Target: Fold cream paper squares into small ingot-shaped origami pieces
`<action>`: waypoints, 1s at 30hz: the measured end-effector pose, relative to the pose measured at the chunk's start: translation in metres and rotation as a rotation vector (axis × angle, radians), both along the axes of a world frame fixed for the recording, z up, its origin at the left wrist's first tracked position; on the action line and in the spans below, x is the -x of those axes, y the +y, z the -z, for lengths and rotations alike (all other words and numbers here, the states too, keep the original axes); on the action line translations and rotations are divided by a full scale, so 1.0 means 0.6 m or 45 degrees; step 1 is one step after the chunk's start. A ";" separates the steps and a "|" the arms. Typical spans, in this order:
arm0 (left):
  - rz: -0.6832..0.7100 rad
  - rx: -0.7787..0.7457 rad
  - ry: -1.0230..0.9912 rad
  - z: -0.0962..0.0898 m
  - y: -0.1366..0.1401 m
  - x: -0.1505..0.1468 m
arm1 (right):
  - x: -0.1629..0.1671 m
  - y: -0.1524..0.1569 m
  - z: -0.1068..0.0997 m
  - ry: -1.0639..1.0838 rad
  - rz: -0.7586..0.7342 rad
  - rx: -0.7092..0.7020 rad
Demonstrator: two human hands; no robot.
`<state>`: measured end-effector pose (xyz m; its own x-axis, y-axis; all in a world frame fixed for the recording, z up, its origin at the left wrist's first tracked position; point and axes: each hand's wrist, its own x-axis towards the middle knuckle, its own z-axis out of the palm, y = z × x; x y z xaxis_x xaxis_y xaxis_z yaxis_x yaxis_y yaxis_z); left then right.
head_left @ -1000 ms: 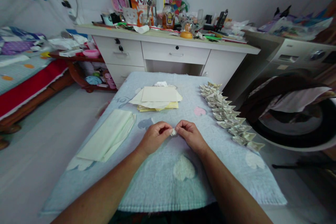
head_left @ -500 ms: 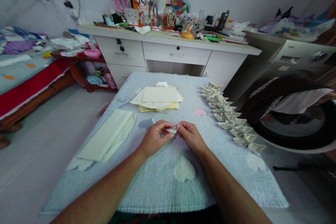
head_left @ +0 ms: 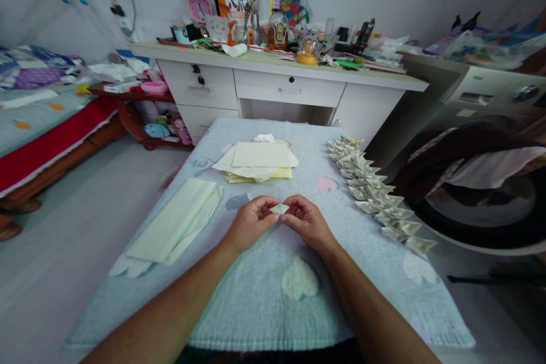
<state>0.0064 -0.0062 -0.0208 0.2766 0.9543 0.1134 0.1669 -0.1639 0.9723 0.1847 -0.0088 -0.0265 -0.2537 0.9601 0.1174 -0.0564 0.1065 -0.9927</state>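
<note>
A small folded piece of pale paper (head_left: 279,209), diamond-shaped from here, is pinched between both hands above the cloth-covered table. My left hand (head_left: 252,222) grips its left corner with thumb and fingers. On the opposite corner, my right hand (head_left: 307,220) closes in the same way. Along the table's right side runs a cluster of folded paper boats (head_left: 371,185), several of them nested in rows. Beyond my hands lies a stack of paper sheets (head_left: 261,155), cream on top and yellow below. Left of my hands rests a folded pale green sheet (head_left: 179,216).
A blue patterned cloth (head_left: 256,296) covers the table. Behind it stands a white desk (head_left: 290,88) crowded with jars, packets and small items. To the right is a washing machine (head_left: 478,91) with its door open and laundry hanging out. A bed (head_left: 55,119) stands at the left.
My right hand's fingers have shifted to the paper's right corner. The folded paper has turned and now shows a wider diamond face. The camera view has shifted slightly.
</note>
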 end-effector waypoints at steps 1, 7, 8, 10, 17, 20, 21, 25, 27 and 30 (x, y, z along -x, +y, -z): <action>0.000 0.001 0.000 0.000 0.000 0.000 | 0.000 0.000 -0.001 0.005 0.006 0.007; -0.034 0.004 0.034 0.000 -0.002 0.000 | 0.001 0.000 -0.006 0.055 0.005 0.079; -0.047 -0.001 0.044 -0.001 -0.002 0.000 | 0.001 0.000 -0.006 0.053 0.009 0.086; -0.068 -0.015 0.070 -0.004 -0.003 0.000 | 0.001 0.000 -0.007 0.040 0.018 0.089; -0.098 -0.041 0.116 -0.013 -0.008 0.001 | -0.001 -0.001 -0.006 -0.110 0.076 0.054; -0.084 -0.026 0.090 -0.016 -0.009 0.002 | -0.002 -0.002 -0.005 -0.135 0.089 0.024; -0.070 -0.014 0.058 -0.017 -0.009 0.003 | -0.002 -0.002 -0.005 -0.126 0.091 0.014; -0.028 0.050 -0.116 -0.019 -0.009 0.005 | -0.002 -0.001 -0.004 -0.034 0.137 0.016; -0.042 0.082 -0.158 -0.019 -0.008 0.006 | -0.002 -0.001 -0.007 -0.006 0.160 0.049; -0.094 0.114 -0.179 -0.019 -0.004 0.007 | -0.002 -0.003 -0.013 0.005 0.181 0.096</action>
